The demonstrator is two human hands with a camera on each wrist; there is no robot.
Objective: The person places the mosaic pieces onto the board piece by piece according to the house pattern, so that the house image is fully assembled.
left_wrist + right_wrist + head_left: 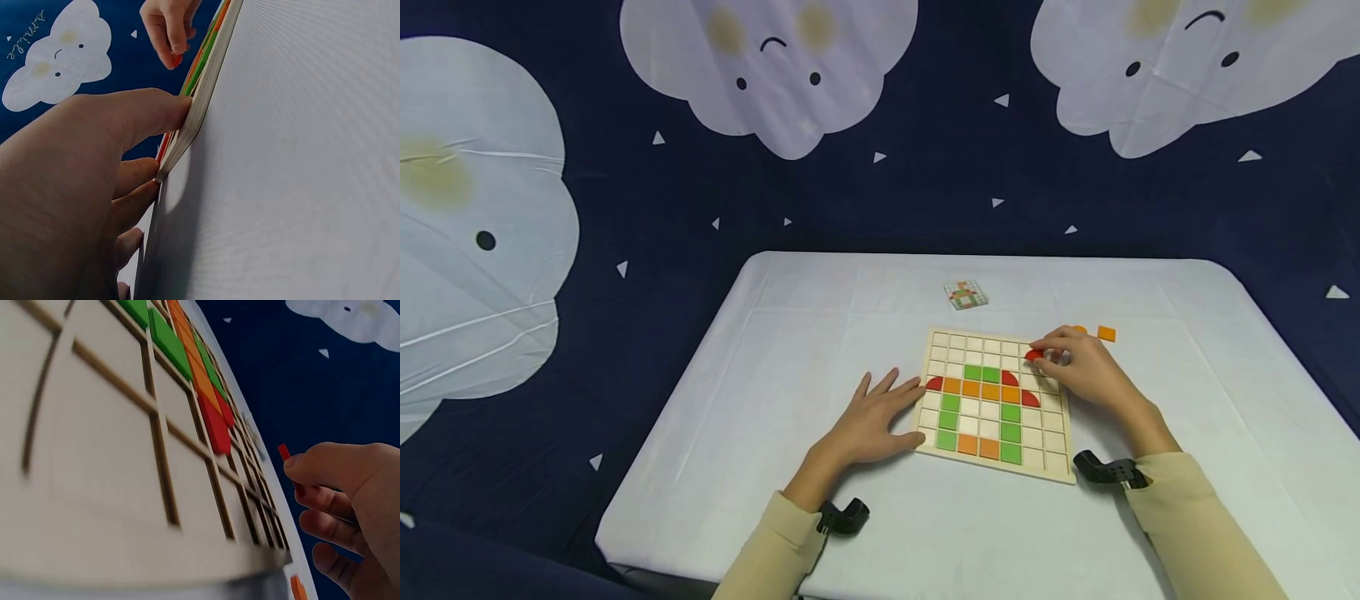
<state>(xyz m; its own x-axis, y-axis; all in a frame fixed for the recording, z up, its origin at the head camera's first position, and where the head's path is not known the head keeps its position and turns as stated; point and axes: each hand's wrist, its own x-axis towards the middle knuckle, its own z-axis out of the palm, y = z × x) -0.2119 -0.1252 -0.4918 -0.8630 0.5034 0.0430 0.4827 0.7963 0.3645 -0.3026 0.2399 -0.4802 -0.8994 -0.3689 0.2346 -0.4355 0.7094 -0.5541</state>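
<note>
A square wooden grid board (1054, 439) lies on the table, with green, orange and red tiles set in several of its cells. Along its left side my left hand (874, 423) is spread, fingertips and thumb touching the rim. Over the board's upper right corner, my right hand (1088, 368) pinches a red tile (284, 452) with a curved edge between thumb and finger. That tile is held above the grid in the right wrist view. Set in the board nearby are two red tiles (1031, 399) at the right end of an orange row (972, 389).
Behind the board lies a small card (966, 294) printed with a coloured grid pattern. Loose orange tiles (1107, 333) sit just beyond the right hand. A white cloth covers the table (775, 333), and a dark blue cloud-patterned curtain (940, 192) hangs behind.
</note>
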